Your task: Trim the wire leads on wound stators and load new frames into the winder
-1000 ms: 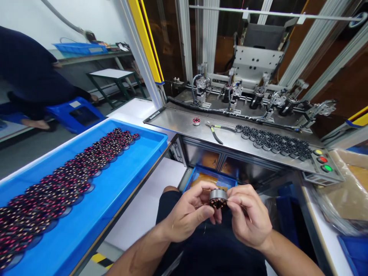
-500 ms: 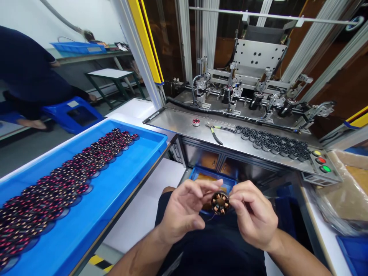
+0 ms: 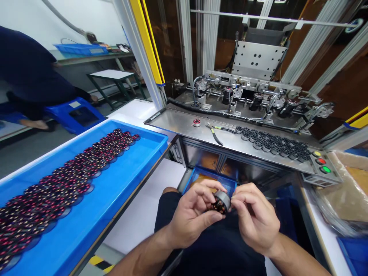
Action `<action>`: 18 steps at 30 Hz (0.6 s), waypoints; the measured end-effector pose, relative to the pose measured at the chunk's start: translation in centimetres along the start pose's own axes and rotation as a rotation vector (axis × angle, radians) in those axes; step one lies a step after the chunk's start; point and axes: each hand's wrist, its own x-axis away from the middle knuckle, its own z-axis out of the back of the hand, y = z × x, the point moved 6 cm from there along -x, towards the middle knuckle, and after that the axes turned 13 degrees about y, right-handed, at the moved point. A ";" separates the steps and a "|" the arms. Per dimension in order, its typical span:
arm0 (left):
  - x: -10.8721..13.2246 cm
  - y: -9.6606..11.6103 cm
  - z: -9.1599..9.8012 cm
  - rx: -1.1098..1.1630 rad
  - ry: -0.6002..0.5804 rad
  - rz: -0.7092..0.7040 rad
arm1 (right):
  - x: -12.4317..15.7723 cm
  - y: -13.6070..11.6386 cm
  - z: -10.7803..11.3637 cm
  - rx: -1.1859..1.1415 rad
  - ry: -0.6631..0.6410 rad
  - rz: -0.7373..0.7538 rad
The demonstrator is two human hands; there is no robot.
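1. Just this side of the workshop's metal counter: grasping a copper-wound ring between thumb and fingers of the left hand.
2. Pinching fingertips together with the right hand, by the ring's edge; cannot tell whether on anything.
3. Probably best: support the ring by its rim, turn it gently, keep the wound side in sight, avoid snagging it.
4. To the left, see many similar rings packed in a blue tray.
5. On the counter, find yellow, red and green buttons, without readable lettering; then dark rings, pliers and a red-wound ring.
6. At the counter's left end, notice a label strip, too small to read.
7. Farther back, spot a white label on a blue stool; unreadable too.
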 end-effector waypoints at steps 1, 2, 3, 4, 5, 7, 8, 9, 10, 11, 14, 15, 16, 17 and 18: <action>0.0 0.4 0.2 -0.055 0.014 -0.061 | 0.0 0.1 0.0 -0.018 0.001 -0.022; 0.1 0.7 0.3 -0.086 0.028 -0.105 | 0.0 0.1 0.0 -0.033 -0.001 -0.028; 0.0 0.8 0.5 -0.084 0.038 -0.125 | -0.1 0.1 0.0 -0.043 -0.006 -0.018; -0.1 0.8 0.6 -0.051 0.048 -0.116 | -0.2 0.0 0.1 -0.047 -0.015 0.005; -0.2 0.6 0.8 -0.004 0.061 -0.075 | -0.3 -0.1 0.2 -0.045 -0.033 0.040; -0.6 -0.6 0.7 0.066 0.069 0.104 | -0.5 -0.4 0.4 -0.017 -0.071 0.125; -0.6 -1.4 0.5 0.094 0.042 0.236 | -0.6 -0.5 0.5 0.004 -0.086 0.165; -0.4 -2.3 0.1 0.125 0.000 0.376 | -0.6 -0.6 0.6 0.024 -0.094 0.200; -0.1 -3.0 -0.4 0.161 -0.044 0.501 | -0.7 -0.6 0.7 0.036 -0.097 0.230; 0.2 -3.4 -0.7 0.200 -0.079 0.592 | -0.7 -0.7 0.8 0.034 -0.096 0.258; 0.5 -3.5 -0.9 0.270 -0.055 0.634 | -0.7 -1.1 1.1 -0.035 -0.099 0.340; 0.4 -3.4 -0.8 0.274 -0.026 0.605 | -0.7 -1.2 1.3 -0.060 -0.099 0.364; 0.4 -3.2 -0.8 0.282 -0.013 0.577 | -0.7 -1.2 1.4 -0.081 -0.103 0.376; 0.3 -3.0 -0.8 0.291 -0.008 0.550 | -0.7 -1.2 1.5 -0.097 -0.108 0.372; 0.2 -2.8 -0.8 0.296 -0.010 0.527 | -0.7 -1.0 1.6 -0.108 -0.113 0.353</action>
